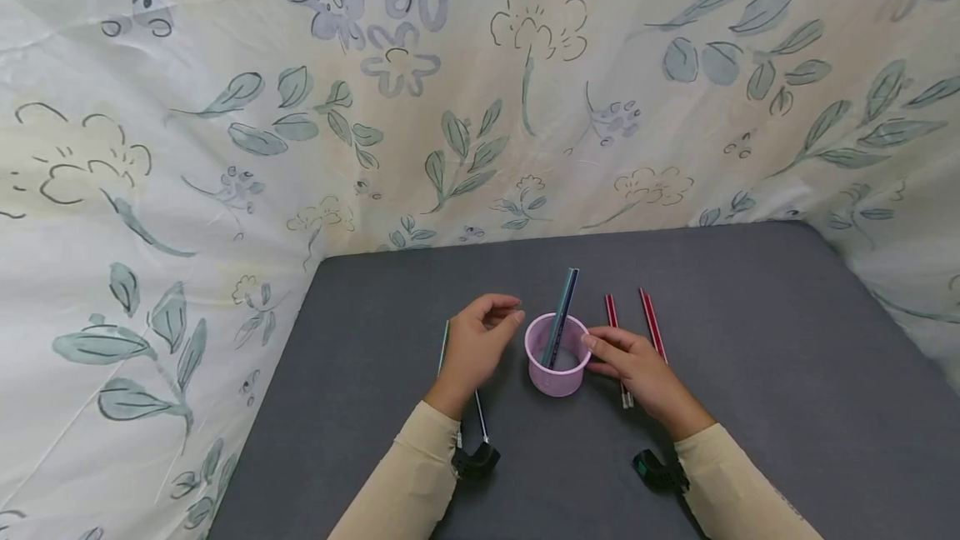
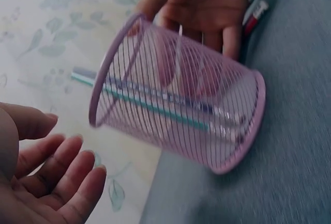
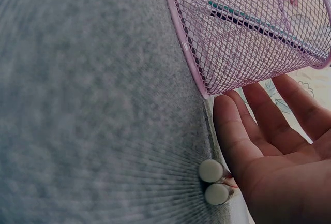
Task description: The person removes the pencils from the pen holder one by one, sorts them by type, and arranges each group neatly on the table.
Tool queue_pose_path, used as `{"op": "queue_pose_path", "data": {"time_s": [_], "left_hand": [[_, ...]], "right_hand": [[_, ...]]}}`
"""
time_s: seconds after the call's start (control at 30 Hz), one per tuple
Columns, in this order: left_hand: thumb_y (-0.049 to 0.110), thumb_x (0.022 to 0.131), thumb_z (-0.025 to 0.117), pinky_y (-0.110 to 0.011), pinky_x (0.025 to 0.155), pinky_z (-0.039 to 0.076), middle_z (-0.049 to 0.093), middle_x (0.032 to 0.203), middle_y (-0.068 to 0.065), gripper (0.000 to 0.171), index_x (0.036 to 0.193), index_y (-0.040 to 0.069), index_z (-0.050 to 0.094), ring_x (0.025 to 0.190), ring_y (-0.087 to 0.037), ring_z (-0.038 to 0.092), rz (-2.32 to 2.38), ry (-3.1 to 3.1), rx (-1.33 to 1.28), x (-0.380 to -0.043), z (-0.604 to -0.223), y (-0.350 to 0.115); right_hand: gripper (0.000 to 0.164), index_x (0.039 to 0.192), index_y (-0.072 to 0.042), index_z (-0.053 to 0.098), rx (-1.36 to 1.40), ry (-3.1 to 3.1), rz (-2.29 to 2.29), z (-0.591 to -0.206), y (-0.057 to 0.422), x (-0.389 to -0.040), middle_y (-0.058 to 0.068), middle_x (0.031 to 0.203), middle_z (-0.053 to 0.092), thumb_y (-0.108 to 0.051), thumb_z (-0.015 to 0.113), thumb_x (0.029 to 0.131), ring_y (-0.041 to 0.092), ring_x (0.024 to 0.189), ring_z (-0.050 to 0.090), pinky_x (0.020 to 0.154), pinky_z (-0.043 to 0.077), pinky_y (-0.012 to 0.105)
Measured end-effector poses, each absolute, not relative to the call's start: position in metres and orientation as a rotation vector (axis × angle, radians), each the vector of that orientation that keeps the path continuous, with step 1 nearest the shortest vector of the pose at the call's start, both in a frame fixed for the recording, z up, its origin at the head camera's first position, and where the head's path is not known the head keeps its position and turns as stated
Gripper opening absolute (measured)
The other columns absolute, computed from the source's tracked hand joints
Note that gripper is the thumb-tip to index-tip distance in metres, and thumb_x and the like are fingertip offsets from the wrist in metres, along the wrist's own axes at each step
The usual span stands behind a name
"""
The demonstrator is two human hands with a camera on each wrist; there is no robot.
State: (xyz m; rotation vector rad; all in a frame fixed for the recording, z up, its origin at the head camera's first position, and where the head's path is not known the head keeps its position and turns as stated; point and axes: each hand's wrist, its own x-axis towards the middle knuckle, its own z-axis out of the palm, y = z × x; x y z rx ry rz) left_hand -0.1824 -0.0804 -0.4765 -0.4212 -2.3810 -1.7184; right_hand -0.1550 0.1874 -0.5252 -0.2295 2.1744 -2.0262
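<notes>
A pink mesh pencil cup (image 1: 555,383) stands upright on the dark table, with a teal pencil (image 1: 561,307) and a dark blue pencil (image 1: 556,347) leaning inside it. My right hand (image 1: 637,369) holds the cup's right side, thumb at the rim and fingers along the mesh. To the left of the cup, apart from it, is my left hand (image 1: 480,348); its fingers are loosely bent around nothing, as the left wrist view shows. Under and beside the left forearm lie a green pencil (image 1: 443,344) and a dark pencil (image 1: 481,417), both partly hidden.
Red pencils lie to the right of the cup, one group (image 1: 611,311) passing behind the right fingers and another (image 1: 652,323) farther right. Pale round pencil ends (image 3: 212,171) show beneath the right hand. A flowered cloth (image 1: 450,90) hangs behind the grey table (image 1: 787,357).
</notes>
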Motion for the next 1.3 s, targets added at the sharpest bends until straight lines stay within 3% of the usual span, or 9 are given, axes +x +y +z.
{"op": "queue_pose_path", "data": {"time_s": [0.4, 0.97, 1.3], "left_hand": [[0.012, 0.103, 0.079, -0.033, 0.086, 0.061, 0.075, 0.107, 0.005, 0.018, 0.120, 0.010, 0.079, 0.099, -0.014, 0.068, -1.744, -2.397, -0.542, -0.189, -0.469, -0.050], [0.012, 0.100, 0.082, -0.031, 0.086, 0.060, 0.076, 0.107, 0.002, 0.028, 0.126, 0.003, 0.077, 0.097, -0.016, 0.071, -2.011, -2.434, -0.448, -0.206, -0.474, -0.036], [0.008, 0.101, 0.080, -0.028, 0.080, 0.059, 0.074, 0.101, 0.003, 0.018, 0.119, 0.009, 0.080, 0.092, -0.015, 0.068, -1.944, -2.455, -0.449, -0.205, -0.477, -0.033]], "right_hand": [[0.046, 0.141, 0.013, 0.061, -0.216, 2.150, -2.047, -0.526, 0.188, -0.155, 0.029, 0.140, 0.063, -0.024, 0.063, 0.114, 0.040, 0.128, 0.064, 0.101, 0.058, 0.043], [0.048, 0.140, 0.013, 0.062, -0.191, 2.158, -2.029, -0.529, 0.186, -0.156, 0.029, 0.139, 0.064, -0.028, 0.064, 0.113, 0.041, 0.128, 0.065, 0.100, 0.058, 0.043], [0.045, 0.140, 0.012, 0.063, -0.183, 2.145, -2.047, -0.523, 0.186, -0.153, 0.028, 0.139, 0.064, -0.024, 0.064, 0.113, 0.040, 0.127, 0.065, 0.100, 0.058, 0.043]]}}
